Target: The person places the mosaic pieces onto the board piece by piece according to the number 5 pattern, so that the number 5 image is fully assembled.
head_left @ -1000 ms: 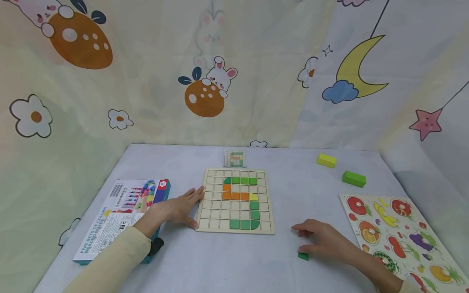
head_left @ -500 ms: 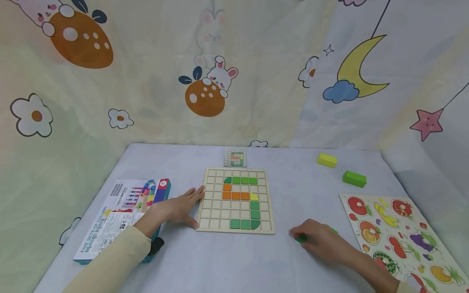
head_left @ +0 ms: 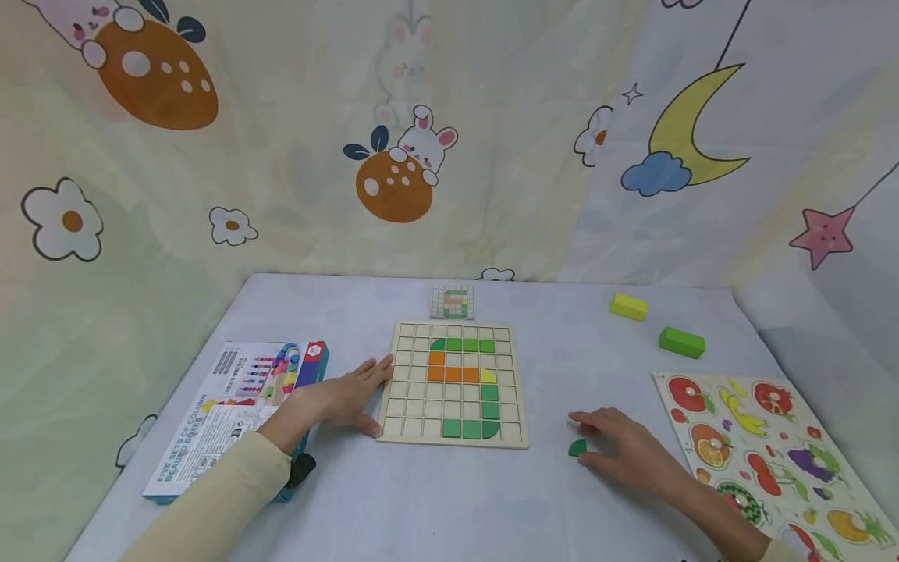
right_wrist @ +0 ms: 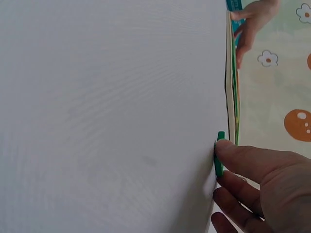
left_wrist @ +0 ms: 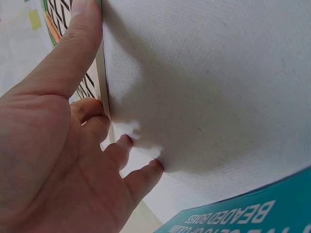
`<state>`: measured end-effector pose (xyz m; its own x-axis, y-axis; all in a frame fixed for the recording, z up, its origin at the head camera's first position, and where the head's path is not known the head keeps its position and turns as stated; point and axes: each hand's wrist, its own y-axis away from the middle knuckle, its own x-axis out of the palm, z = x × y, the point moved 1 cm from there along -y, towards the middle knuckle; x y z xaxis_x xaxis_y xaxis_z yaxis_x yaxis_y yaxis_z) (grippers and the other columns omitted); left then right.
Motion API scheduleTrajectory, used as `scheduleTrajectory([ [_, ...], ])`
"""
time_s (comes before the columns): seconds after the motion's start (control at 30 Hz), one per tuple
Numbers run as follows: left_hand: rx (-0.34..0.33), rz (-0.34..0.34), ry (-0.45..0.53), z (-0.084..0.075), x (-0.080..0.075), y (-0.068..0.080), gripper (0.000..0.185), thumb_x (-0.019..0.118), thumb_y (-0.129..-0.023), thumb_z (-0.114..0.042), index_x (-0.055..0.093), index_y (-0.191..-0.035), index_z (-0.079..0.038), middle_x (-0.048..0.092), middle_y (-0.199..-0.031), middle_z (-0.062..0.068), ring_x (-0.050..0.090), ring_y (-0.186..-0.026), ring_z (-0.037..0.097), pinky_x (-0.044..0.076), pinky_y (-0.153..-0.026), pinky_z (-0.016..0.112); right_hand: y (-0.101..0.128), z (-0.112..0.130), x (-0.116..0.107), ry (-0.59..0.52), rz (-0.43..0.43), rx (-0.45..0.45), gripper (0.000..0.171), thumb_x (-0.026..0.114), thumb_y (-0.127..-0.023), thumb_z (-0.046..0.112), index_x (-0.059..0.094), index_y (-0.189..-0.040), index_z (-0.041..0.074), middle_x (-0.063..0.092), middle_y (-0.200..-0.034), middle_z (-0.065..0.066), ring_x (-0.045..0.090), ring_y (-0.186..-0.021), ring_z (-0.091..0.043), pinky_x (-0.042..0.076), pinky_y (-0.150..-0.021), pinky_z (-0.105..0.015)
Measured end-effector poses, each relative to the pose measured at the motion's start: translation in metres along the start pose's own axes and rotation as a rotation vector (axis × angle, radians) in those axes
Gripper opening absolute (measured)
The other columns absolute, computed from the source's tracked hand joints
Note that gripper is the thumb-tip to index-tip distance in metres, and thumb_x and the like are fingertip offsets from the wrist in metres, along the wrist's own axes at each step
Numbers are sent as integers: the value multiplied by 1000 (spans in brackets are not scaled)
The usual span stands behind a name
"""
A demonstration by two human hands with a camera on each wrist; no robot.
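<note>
A square wooden grid board [head_left: 414,409] lies mid-table with green, orange and yellow tiles set in its cells. My left hand [head_left: 348,399] rests along the board's left edge, fingers stretched out and thumb at the near corner; the left wrist view shows the thumb [left_wrist: 65,56] against the board's side. Right of the board, a small dark green tile [head_left: 577,447] with a rounded edge lies by my right hand [head_left: 625,451]. That hand's thumb is at the tile while the forefinger is spread away from it. In the right wrist view the green tile [right_wrist: 219,158] shows edge-on beside the thumb.
A small pattern card [head_left: 453,302] stands behind the board. A beaded-blocks box [head_left: 211,437] lies left, under my forearm. Yellow [head_left: 628,306] and green blocks [head_left: 682,342] sit at the back right. A fruit picture board [head_left: 765,437] lies on the right.
The green tile has moved away from me with my right hand, whose fingers covered it half a second ago and have since spread. My left hand stays put at the board.
</note>
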<state>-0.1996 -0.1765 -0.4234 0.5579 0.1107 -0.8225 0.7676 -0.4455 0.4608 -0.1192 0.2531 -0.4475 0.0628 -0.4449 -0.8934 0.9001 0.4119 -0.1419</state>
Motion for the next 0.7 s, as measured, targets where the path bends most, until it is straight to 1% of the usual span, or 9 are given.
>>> scheduleTrajectory([
  [0.1, 3, 1, 2, 0, 0, 1, 104, 77, -80, -39, 11, -157, -15, -1, -166, 2, 2, -152, 30, 28, -115, 56, -1, 0, 0, -7, 15, 11, 55, 83, -74, 15, 63, -126, 12, 66, -99, 12, 59, -91, -3, 55, -81, -24],
  [0.23, -1, 3, 5, 0, 0, 1, 104, 77, -80, -39, 11, -157, -16, -1, -166, 2, 2, -152, 29, 28, -115, 57, -4, 0, 1, -39, 32, 0, 56, 80, -76, 12, 60, -129, 10, 67, -102, 10, 60, -92, -4, 56, -82, -24],
  [0.37, -3, 2, 11, 1, 0, 1, 104, 77, -80, -39, 11, -157, -16, -1, -166, 1, 2, -153, 29, 28, -115, 57, -18, 5, 3, -99, 62, -15, 58, 77, -79, 8, 55, -134, 8, 68, -105, 9, 63, -96, -7, 56, -85, -26],
  [0.5, -9, 0, 6, 0, 0, 1, 104, 77, -79, -40, 11, -157, -17, -1, -166, 1, 2, -153, 28, 28, -115, 56, -45, 25, 6, -145, 99, -74, 59, 77, -80, 7, 54, -135, 7, 70, -108, 5, 64, -96, -11, 56, -86, -31],
  [0.7, -17, -2, 3, 0, 1, -1, 104, 77, -78, -40, 13, -157, -17, -1, -166, -1, 2, -153, 27, 27, -116, 53, -93, 74, 24, -189, 187, -206, 55, 75, -83, 5, 56, -134, 7, 69, -110, 1, 63, -96, -13, 56, -87, -32],
])
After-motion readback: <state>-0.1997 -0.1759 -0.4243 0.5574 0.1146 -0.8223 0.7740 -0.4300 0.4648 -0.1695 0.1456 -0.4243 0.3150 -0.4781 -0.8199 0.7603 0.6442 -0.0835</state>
